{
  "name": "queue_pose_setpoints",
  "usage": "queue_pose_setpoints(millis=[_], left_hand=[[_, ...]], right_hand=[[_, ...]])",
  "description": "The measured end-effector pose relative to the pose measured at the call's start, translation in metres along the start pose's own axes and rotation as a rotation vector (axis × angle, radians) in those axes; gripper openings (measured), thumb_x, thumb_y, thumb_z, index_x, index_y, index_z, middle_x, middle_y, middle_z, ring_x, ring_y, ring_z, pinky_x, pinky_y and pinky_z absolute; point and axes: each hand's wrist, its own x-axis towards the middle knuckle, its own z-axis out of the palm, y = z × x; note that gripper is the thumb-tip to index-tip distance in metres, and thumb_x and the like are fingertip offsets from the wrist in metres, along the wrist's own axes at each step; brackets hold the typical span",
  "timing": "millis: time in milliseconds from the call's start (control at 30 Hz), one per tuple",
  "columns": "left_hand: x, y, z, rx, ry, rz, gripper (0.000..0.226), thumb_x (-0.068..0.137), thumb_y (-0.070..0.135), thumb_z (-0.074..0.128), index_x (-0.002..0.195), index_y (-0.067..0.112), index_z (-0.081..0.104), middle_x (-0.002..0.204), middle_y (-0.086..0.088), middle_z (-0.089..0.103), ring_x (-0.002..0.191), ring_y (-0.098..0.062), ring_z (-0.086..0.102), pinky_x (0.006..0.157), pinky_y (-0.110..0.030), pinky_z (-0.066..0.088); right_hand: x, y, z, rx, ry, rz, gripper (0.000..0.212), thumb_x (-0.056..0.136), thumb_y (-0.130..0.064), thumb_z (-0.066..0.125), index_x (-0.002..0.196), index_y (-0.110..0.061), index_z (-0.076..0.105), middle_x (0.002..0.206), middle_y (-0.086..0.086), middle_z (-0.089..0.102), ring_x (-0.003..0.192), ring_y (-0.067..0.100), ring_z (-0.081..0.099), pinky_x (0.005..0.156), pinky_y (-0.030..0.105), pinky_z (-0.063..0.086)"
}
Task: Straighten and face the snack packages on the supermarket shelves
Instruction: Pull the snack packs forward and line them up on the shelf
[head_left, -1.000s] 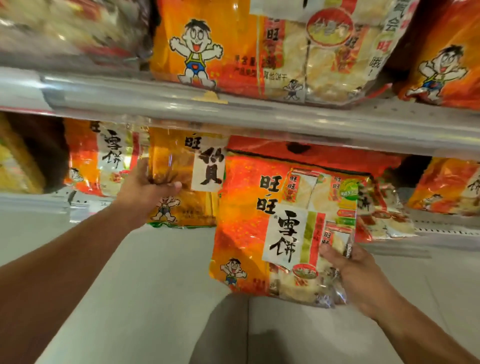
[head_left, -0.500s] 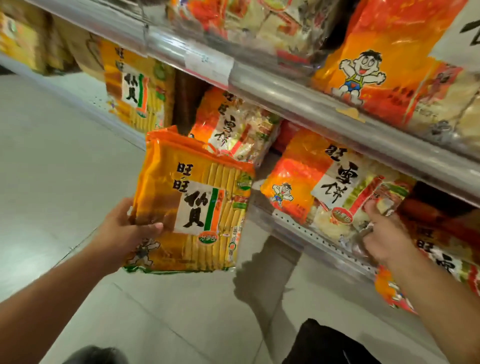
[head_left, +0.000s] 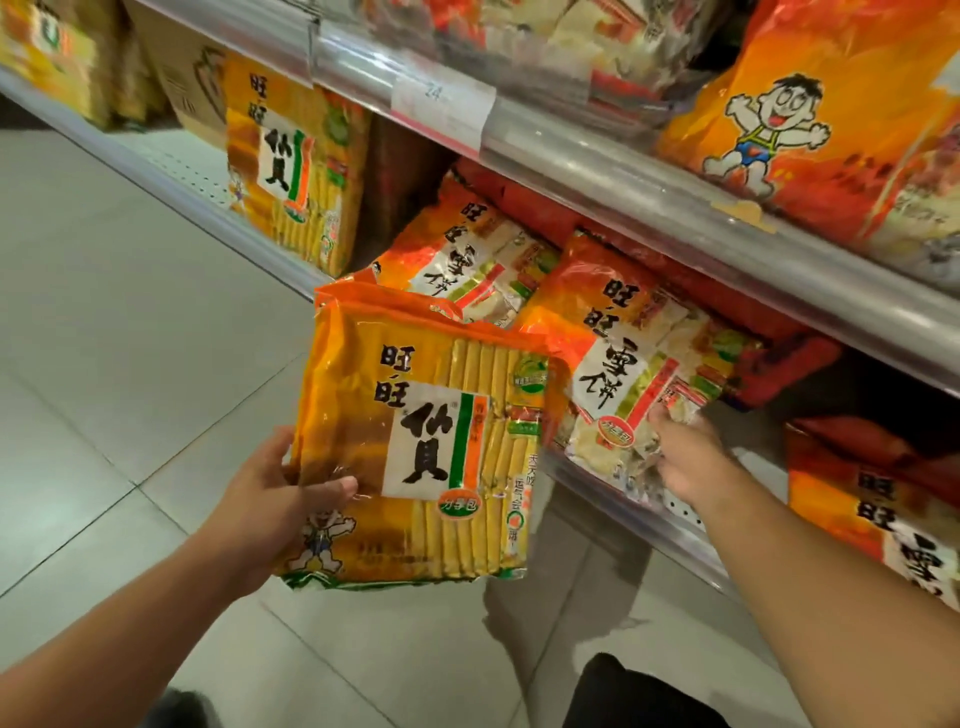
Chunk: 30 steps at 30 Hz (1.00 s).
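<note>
Two hands busy. Left hand grasping yellow cracker bag, lower centre of frame, clear of lower shelf. Right hand apparently pinching orange cracker bag at shelf edge, centre right; fingertips hidden.

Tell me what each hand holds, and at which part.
Left hand grips the yellow packet at its left edge; right hand pinches the orange packet at its bottom edge.

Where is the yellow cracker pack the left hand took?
In the head view the yellow pack is off the shelf, held out over the floor at centre by the left hand, just left of the orange pack the right hand holds.
</note>
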Motion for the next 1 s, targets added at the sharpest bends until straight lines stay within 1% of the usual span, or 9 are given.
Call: queue_pose_setpoints(millis=[167,300,433,533,633,800,900,933,1000], left_hand=[[0.011,0.003,0.007,0.000,-0.027,0.004,0.063,0.059,0.020,0.083,0.116,0.033,0.058,0.105,-0.008,0.073,0.086,-0.038,0.072,0.072,-0.061,0.057],[0.013,0.002,0.006,-0.049,-0.067,-0.003,0.065,0.061,0.014,0.081,0.119,0.031,0.058,0.110,-0.009,0.073,0.089,-0.040,0.071,0.071,-0.059,0.057],[0.013,0.003,0.005,-0.068,-0.089,0.002,0.065,0.063,0.011,0.079,0.121,0.029,0.057,0.111,-0.009,0.072,0.091,-0.041,0.071,0.072,-0.059,0.057],[0.014,0.002,0.008,-0.070,-0.088,-0.003,0.063,0.064,0.010,0.078,0.121,0.029,0.057,0.107,-0.008,0.073,0.088,-0.039,0.072,0.066,-0.054,0.058],[0.015,-0.001,0.012,-0.070,-0.084,-0.016,0.063,0.064,0.012,0.078,0.120,0.030,0.057,0.105,-0.006,0.074,0.087,-0.038,0.072,0.064,-0.053,0.059],[0.018,-0.006,0.013,-0.061,-0.069,-0.032,0.062,0.062,0.015,0.080,0.117,0.033,0.057,0.102,-0.003,0.075,0.084,-0.036,0.073,0.065,-0.054,0.059],[0.019,-0.008,0.014,-0.057,-0.073,-0.035,0.062,0.062,0.016,0.080,0.117,0.034,0.057,0.101,-0.003,0.075,0.084,-0.037,0.073,0.064,-0.054,0.059],[0.019,-0.008,0.014,-0.056,-0.072,-0.034,0.063,0.063,0.016,0.080,0.118,0.034,0.057,0.103,-0.003,0.074,0.084,-0.037,0.073,0.064,-0.054,0.059],[0.020,-0.007,0.014,-0.054,-0.071,-0.027,0.064,0.063,0.015,0.080,0.120,0.033,0.057,0.105,-0.005,0.074,0.084,-0.037,0.073,0.065,-0.055,0.059]], right_hand=[[0.000,-0.002,-0.008,0.069,0.080,-0.084,0.019,0.093,-0.030,0.064,0.110,-0.024,0.059,0.102,0.006,0.071,0.070,0.021,0.068,0.056,0.032,0.052],[-0.011,0.001,-0.016,0.134,0.080,-0.158,0.009,0.091,-0.030,0.065,0.099,-0.035,0.064,0.085,-0.002,0.075,0.083,0.025,0.073,0.067,0.055,0.058],[-0.017,-0.017,-0.020,0.270,0.169,-0.204,0.014,0.087,-0.029,0.070,0.083,-0.040,0.062,0.080,-0.003,0.075,0.065,0.017,0.073,0.052,0.033,0.055],[-0.008,-0.037,-0.022,0.365,0.204,-0.173,0.035,0.084,-0.011,0.070,0.075,-0.044,0.066,0.071,-0.010,0.074,0.058,0.011,0.071,0.046,0.031,0.054],[0.001,-0.041,-0.024,0.247,0.197,-0.027,0.019,0.085,-0.012,0.069,0.080,-0.026,0.058,0.052,-0.006,0.067,0.044,0.015,0.066,0.038,0.032,0.050],[0.014,-0.026,-0.024,0.123,0.182,0.054,0.015,0.089,-0.024,0.063,0.086,-0.015,0.051,0.095,0.013,0.069,0.077,0.029,0.070,0.058,0.036,0.057],[0.013,-0.029,-0.025,0.176,0.158,0.034,0.010,0.084,-0.017,0.064,0.089,-0.014,0.056,0.092,0.013,0.074,0.074,0.031,0.073,0.062,0.042,0.058],[0.011,-0.030,-0.023,0.223,0.177,0.019,0.019,0.081,-0.016,0.066,0.097,-0.014,0.056,0.090,0.012,0.075,0.072,0.029,0.074,0.064,0.044,0.059],[-0.004,-0.026,-0.015,0.234,0.318,-0.109,0.055,0.076,-0.013,0.069,0.125,-0.019,0.044,0.118,0.014,0.063,0.098,0.027,0.067,0.074,0.042,0.057]])
